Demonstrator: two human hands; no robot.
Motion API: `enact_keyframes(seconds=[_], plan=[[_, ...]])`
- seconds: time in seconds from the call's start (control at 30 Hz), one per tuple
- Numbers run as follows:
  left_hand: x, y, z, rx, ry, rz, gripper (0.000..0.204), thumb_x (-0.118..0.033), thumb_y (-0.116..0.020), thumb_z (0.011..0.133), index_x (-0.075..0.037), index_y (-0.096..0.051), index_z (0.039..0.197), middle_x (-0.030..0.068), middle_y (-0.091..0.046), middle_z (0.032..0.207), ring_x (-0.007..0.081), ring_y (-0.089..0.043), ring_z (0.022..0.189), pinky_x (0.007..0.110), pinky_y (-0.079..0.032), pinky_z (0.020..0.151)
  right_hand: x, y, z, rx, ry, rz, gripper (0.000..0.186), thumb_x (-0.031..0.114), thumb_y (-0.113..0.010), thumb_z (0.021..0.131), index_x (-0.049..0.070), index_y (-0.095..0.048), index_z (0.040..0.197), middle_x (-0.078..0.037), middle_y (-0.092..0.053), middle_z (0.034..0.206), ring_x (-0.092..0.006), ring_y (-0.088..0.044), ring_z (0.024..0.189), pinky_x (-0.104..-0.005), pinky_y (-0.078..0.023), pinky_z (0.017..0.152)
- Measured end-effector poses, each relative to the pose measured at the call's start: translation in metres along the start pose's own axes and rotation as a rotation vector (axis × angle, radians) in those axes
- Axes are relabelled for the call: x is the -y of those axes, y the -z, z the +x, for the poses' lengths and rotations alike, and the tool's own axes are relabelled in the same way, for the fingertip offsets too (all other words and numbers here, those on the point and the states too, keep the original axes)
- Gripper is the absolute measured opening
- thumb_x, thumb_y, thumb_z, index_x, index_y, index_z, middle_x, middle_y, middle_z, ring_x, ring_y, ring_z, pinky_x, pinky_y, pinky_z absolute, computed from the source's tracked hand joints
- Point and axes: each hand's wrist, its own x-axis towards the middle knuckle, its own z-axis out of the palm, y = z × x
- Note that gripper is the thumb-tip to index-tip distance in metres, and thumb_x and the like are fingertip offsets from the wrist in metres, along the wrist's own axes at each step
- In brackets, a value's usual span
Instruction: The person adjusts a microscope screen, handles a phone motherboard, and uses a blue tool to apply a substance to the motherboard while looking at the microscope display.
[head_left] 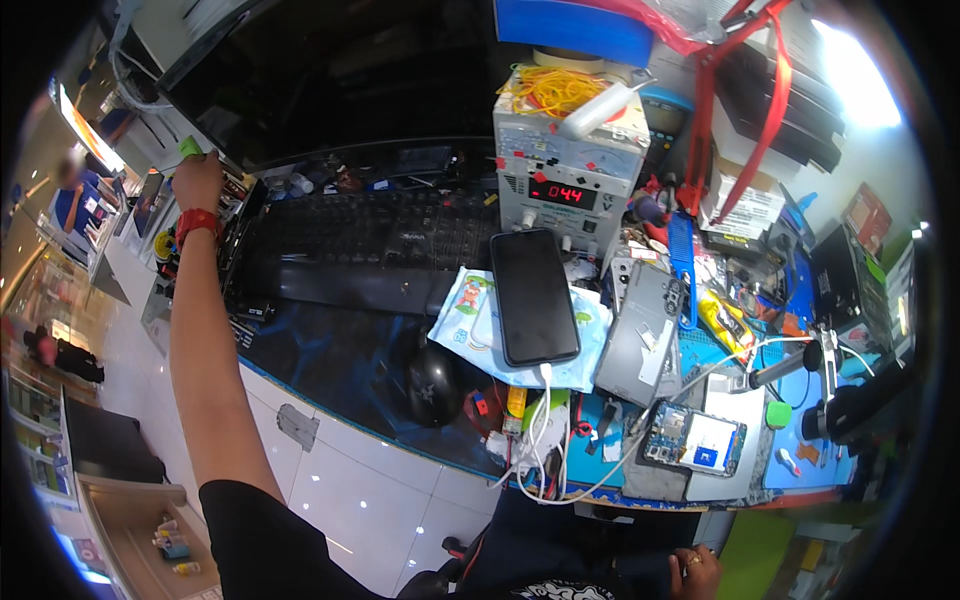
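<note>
My left arm reaches out to the far left of the desk, and my left hand (197, 183) is closed on a small green object (190, 147) whose kind I cannot make out. A red wristband sits on that wrist. Low at the right, beside my lap, my right hand (697, 572) has its fingers curled in; whatever they may hold is hidden. Between the hands, a black smartphone (535, 298) with a white cable plugged into its lower end lies on a light blue printed packet (458, 318). An opened phone (695, 440) shows its circuit board on the right.
A keyboard (370, 235) and black mouse (433, 385) occupy the desk's left part below a dark monitor (350, 90). Behind the phone stands a power supply (560, 195) with a lit red display. Loose white cables (540, 450) hang over the front edge. A person (75, 205) is far left.
</note>
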Motion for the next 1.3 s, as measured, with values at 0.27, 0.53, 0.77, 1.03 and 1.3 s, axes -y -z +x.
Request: enact_keyframes(seconds=[0.27,0.53,0.77,1.03,1.3], plan=[[-0.063,0.136,-0.134,-0.059,-0.265,-0.528,0.044,-0.04,-0.066,0.111,0.002,-0.074,0.123,0.015,-0.077,0.104,0.0258,-0.073,0.098,0.035,-0.057,0.086,0.006,0.033,0.027,-0.226,0.255,0.107,0.022,0.009,-0.087,0.083,0.008,-0.074,0.1,-0.009,-0.069,0.081,-0.0272,-0.067,0.069,-0.0411,-0.051,0.059],[-0.179,0.306,-0.47,0.886,-0.354,-1.508,0.011,-0.009,-0.071,0.102,0.0,-0.07,0.105,0.0134,-0.075,0.088,0.0204,-0.076,0.086,0.032,-0.059,0.074,0.063,0.058,0.061,-0.557,0.516,0.46,0.049,0.02,-0.089,0.088,0.003,-0.068,0.129,-0.01,-0.07,0.112,-0.0344,-0.071,0.101,-0.0434,-0.06,0.086],[-0.243,0.346,-0.586,1.381,-0.376,-1.583,0.005,0.002,-0.071,0.1,0.004,-0.072,0.104,0.0157,-0.078,0.095,0.0208,-0.077,0.088,0.031,-0.059,0.079,0.042,0.063,0.03,-0.262,0.466,0.52,0.039,0.014,-0.078,0.095,0.001,-0.064,0.129,-0.012,-0.066,0.087,-0.0322,-0.07,0.086,-0.0464,-0.057,0.074],[-0.287,0.337,-0.58,1.173,-0.546,-1.33,0.015,-0.008,-0.068,0.106,0.003,-0.069,0.095,0.0126,-0.072,0.088,0.0227,-0.075,0.086,0.034,-0.056,0.076,-0.023,0.065,-0.009,-0.314,0.172,0.616,0.018,0.013,-0.066,0.106,0.004,-0.066,0.122,-0.017,-0.072,0.088,-0.037,-0.072,0.078,-0.0457,-0.057,0.071],[-0.4,0.303,-0.601,0.822,-1.342,-0.75,0.03,-0.028,-0.069,0.103,-0.002,-0.077,0.09,0.0174,-0.074,0.091,0.0387,-0.071,0.084,0.047,-0.056,0.074,-0.059,0.061,-0.038,-0.379,-0.101,0.753,0.019,0.014,-0.064,0.109,0.004,-0.066,0.124,-0.016,-0.069,0.083,-0.0361,-0.07,0.075,-0.0435,-0.053,0.069]])
